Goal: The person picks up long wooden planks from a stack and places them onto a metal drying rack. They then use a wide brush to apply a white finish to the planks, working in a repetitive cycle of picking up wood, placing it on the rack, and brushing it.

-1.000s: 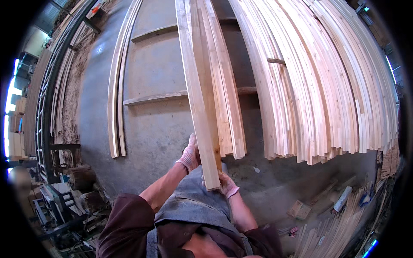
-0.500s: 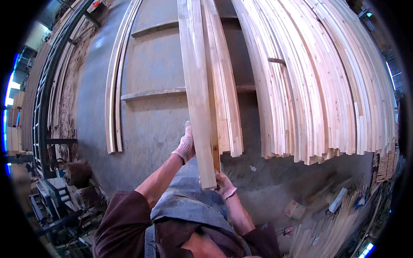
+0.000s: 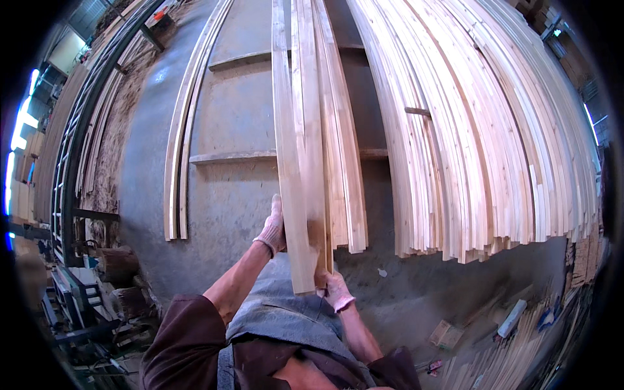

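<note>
A long, pale wooden board [image 3: 296,234] runs away from me, its near end just in front of my apron. My left hand [image 3: 273,229], in a light knitted glove, is closed around its left edge, with the thumb pointing forward. My gloved right hand [image 3: 335,290] grips the near end of a second board [image 3: 314,195], just right of the first; some of those fingers are hidden behind the wood. Further right, close by, lies a small group of strips [image 3: 351,201] whose near ends stop short of my right hand.
A wide stack of wooden strips [image 3: 455,162] fills the right. Two thin strips [image 3: 175,195] lie at the left. Crossbars [image 3: 234,157] lie under the wood on the grey floor. A dark metal rack [image 3: 68,162] stands far left; wood scraps [image 3: 481,354] lie lower right.
The boards in my hands have spread apart: the left one has shifted left with my left hand, uncovering the second board. My right hand has moved slightly right and nearer me.
</note>
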A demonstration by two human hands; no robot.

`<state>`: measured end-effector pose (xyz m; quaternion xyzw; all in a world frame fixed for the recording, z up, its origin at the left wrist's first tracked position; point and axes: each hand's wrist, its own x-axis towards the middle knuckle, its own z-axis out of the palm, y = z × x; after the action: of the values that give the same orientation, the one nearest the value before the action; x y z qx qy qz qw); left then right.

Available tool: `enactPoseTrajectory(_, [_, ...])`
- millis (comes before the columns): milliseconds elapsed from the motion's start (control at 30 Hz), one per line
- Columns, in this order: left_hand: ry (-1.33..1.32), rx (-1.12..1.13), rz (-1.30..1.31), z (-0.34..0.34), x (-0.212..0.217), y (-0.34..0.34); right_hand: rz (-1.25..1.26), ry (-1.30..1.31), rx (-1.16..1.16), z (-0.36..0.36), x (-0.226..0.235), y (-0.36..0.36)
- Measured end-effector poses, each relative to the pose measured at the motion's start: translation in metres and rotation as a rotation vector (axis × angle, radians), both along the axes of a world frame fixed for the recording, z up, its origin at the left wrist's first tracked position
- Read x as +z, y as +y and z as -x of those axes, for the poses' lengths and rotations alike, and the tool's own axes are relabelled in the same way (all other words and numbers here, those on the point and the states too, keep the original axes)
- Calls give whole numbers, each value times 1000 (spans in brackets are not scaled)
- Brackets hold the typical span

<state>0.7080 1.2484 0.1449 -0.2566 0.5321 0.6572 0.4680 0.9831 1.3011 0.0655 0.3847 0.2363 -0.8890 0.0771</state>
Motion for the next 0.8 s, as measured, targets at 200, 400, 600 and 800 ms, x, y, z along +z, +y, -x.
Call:
enactPoseTrajectory(200, [-72,3,-166,8,-11,-58,10,-39,-269,0,2,12])
enactPoseTrajectory(400, [-176,-24,-264,46,20,-128,-69,-334,-126,-17,-85,6])
enactPoseTrajectory(600, [-53,18,-159,122,10,-304,-73,-735,-161,-28,-66,-106])
enactPoseTrajectory(800, [161,52,54,205,-14,-472,-440,-663,137,62,-53,-183])
